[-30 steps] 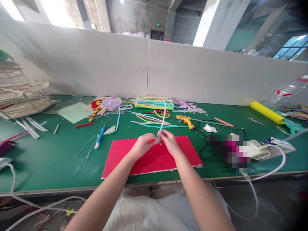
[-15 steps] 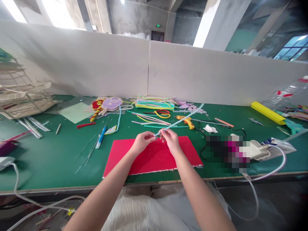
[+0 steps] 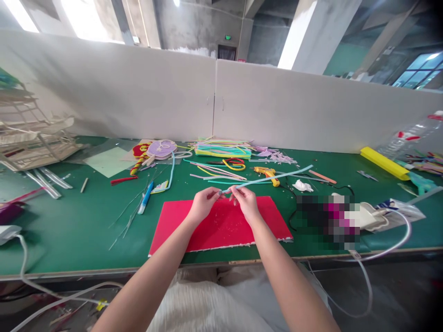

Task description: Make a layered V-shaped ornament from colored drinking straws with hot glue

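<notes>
A long light-blue pipe cleaner (image 3: 280, 175) slants up and to the right from between my two hands. My left hand (image 3: 205, 203) pinches its near end between thumb and forefinger. My right hand (image 3: 245, 200) grips the same strip a short way along, close beside the left fingertips. Both hands are over a red board (image 3: 221, 226) that lies near the table's front edge. Behind the strip rests a yellow glue gun (image 3: 268, 175), with scissors (image 3: 233, 163) to its left.
Bundled pastel pipe cleaners (image 3: 223, 150) lie at the back of the green table (image 3: 86, 240). On the left are a blue pen-like tool (image 3: 146, 197), thin wires and a purple and red craft piece (image 3: 161, 148). White tissue (image 3: 302, 185) and a power strip with cables are on the right.
The free end of the light-blue pipe cleaner has swung down and to the right, so it now lies flatter. Both hands have stayed nearly in place.
</notes>
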`<state>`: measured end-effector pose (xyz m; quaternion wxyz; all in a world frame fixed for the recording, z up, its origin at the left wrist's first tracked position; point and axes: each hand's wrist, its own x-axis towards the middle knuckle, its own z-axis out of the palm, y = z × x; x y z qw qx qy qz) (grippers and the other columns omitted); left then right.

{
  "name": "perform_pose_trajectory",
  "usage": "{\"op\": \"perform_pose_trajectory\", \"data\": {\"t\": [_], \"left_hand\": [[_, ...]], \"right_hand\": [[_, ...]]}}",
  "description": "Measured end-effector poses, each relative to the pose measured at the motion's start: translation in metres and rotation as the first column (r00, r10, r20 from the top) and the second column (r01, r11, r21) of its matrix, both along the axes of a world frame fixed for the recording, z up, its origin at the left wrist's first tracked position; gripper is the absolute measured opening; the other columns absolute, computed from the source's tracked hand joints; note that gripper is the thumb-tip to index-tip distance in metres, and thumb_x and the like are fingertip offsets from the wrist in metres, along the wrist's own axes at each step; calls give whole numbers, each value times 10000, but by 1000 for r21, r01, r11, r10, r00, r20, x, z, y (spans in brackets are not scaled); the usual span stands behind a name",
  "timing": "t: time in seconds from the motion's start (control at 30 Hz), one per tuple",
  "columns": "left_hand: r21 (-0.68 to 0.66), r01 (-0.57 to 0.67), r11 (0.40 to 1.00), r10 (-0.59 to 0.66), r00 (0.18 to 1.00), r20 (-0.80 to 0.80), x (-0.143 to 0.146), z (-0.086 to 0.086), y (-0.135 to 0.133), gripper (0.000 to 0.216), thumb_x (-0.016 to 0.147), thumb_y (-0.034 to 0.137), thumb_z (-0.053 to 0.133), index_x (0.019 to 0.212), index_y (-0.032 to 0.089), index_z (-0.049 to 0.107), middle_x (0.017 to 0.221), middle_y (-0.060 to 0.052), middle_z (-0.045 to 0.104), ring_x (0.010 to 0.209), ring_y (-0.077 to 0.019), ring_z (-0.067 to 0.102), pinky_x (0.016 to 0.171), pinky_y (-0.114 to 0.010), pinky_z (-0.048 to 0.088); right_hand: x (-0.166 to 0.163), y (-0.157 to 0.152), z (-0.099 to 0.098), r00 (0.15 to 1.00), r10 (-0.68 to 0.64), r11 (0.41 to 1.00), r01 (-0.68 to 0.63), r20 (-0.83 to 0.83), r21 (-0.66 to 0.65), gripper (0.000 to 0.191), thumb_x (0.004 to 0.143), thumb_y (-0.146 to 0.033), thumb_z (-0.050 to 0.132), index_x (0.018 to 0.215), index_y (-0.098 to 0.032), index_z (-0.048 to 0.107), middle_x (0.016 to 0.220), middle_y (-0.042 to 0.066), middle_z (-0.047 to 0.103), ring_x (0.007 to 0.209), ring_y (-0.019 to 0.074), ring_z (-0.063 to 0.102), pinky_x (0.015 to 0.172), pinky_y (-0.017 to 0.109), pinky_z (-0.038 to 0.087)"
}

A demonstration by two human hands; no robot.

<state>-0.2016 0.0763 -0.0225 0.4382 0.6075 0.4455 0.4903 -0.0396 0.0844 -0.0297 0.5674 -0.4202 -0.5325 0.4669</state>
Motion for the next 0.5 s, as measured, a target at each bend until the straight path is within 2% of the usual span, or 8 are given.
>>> {"op": "perform_pose_trajectory", "data": {"t": [0.17, 0.33, 0.43, 0.5], "left_hand": [[24, -47, 999, 47, 999, -24, -1, -2, 0, 187, 761, 350, 596, 794, 177, 658, 760, -48, 718, 763, -202, 654, 757, -317, 476], [-4, -65, 998, 65, 998, 24, -4, -3, 2, 227, 747, 390, 610, 775, 167, 644, 742, -55, 716, 735, -201, 659, 754, -329, 488], [-37, -71, 997, 74, 993, 90, -6, -1, 2, 297, 739, 447, 614, 774, 153, 628, 746, -70, 716, 734, -200, 668, 753, -335, 504], [-62, -78, 995, 86, 987, 137, -6, 1, 2, 342, 741, 484, 608, 788, 145, 621, 754, -78, 716, 738, -198, 671, 756, -338, 512]], "right_hand": [[-1, 0, -1, 998, 3, 1000, -3, 64, -10, 352, 779, -502, 566, 860, -174, 664, 775, 50, 695, 555, 110, 571, 425, 207, 415], [1, 0, 2, 969, 86, 996, -85, 231, -10, 409, 815, -451, 523, 1105, -186, 635, 896, 64, 704, 672, 146, 616, 475, 231, 483], [9, 19, 9, 905, 139, 990, -140, 402, -26, 334, 820, -307, 531, 1119, -199, 636, 936, 52, 704, 795, 176, 644, 556, 255, 528], [17, 43, 16, 838, 118, 992, -122, 533, -28, 296, 835, -207, 499, 1094, -201, 643, 1012, 56, 689, 862, 183, 643, 630, 280, 542]]}}
